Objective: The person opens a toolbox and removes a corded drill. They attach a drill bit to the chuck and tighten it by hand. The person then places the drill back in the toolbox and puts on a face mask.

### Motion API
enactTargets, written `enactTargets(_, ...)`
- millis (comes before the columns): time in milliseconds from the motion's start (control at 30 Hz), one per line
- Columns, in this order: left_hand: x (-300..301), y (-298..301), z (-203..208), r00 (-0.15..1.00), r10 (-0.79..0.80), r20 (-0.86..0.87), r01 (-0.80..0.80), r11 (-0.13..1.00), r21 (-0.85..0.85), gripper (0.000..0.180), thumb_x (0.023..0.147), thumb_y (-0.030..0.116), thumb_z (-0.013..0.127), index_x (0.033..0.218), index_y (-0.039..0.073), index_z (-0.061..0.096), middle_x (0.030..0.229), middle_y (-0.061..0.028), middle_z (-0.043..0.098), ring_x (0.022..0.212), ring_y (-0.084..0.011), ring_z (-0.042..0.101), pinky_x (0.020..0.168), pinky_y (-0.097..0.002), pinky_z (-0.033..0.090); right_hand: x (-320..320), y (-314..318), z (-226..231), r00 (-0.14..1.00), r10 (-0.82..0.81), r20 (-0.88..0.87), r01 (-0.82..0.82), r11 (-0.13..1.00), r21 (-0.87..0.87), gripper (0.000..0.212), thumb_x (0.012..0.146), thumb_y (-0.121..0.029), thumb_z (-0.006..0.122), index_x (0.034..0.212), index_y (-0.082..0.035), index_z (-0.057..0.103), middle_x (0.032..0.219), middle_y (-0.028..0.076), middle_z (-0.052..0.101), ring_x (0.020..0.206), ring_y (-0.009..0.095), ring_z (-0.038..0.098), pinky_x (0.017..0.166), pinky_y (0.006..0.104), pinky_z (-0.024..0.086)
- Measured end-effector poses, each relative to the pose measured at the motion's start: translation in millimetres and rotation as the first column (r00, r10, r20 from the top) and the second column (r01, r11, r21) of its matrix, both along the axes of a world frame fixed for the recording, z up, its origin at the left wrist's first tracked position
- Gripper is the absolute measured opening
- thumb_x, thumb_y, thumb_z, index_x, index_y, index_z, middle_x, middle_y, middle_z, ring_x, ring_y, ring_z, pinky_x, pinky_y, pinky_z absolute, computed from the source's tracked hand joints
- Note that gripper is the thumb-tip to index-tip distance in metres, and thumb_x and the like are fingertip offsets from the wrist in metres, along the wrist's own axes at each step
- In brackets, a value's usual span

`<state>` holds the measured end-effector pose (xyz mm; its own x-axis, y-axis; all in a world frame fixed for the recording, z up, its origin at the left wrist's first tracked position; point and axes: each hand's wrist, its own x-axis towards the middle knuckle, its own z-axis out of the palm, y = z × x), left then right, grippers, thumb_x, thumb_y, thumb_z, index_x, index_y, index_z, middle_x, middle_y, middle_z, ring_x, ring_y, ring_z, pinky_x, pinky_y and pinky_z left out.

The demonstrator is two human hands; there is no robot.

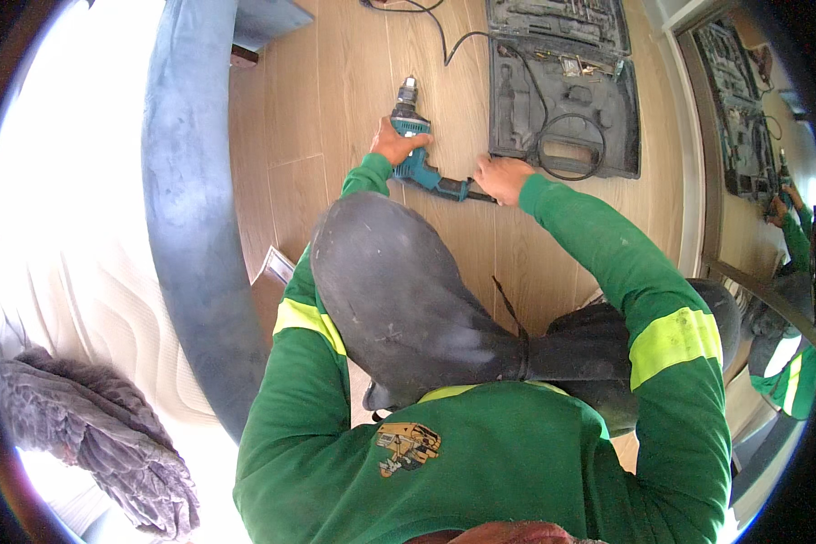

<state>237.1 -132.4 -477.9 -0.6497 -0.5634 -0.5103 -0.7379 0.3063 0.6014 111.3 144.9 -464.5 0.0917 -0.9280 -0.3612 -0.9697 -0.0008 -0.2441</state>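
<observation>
A teal and black corded power drill (414,167) lies on its side on the wood floor, its metal chuck (408,86) pointing away from me. My left hand (394,142) is closed round the drill's body just behind the chuck, thumb across the top. My right hand (506,179) is closed beside the handle's lower end, its fingers on the drill's black power cord (482,196). Part of the cord is hidden under that hand.
An open black tool case (621,136) lies beyond my right hand, with a coiled cable over it and small bits inside. A blue-grey upholstered bed frame (186,163) with a pale mattress (118,335) runs along the left. A mirror (743,136) stands at the right.
</observation>
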Motion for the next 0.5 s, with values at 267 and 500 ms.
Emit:
enactTargets(267,25,1,11,0.987,0.144,-0.068,-0.124,0.963,0.239,0.089,0.068,0.037,0.097,0.134,-0.005,0.054,0.116,-0.0179,0.069,0.103,-0.0280,0.070,0.091,-0.0419,0.059,-16,7,18,0.955,-0.051,0.293,0.041,0.998,0.040,0.024,0.083,-0.013,0.078,0.105,-0.004,0.072,0.104,0.015,0.066,0.096,0.038,0.072,0.082,0.0522,0.057)
enactTargets(500,67,12,9,0.961,0.272,-0.050,-0.239,0.910,0.339,0.082,0.075,0.023,0.097,0.138,0.001,0.049,0.112,-0.0118,0.069,0.099,-0.0236,0.071,0.085,-0.0408,0.062,-10,15,12,0.701,-0.350,0.621,0.190,0.931,0.311,0.036,0.084,-0.016,0.082,0.118,-0.007,0.077,0.112,0.013,0.076,0.102,0.033,0.072,0.085,0.0439,0.056)
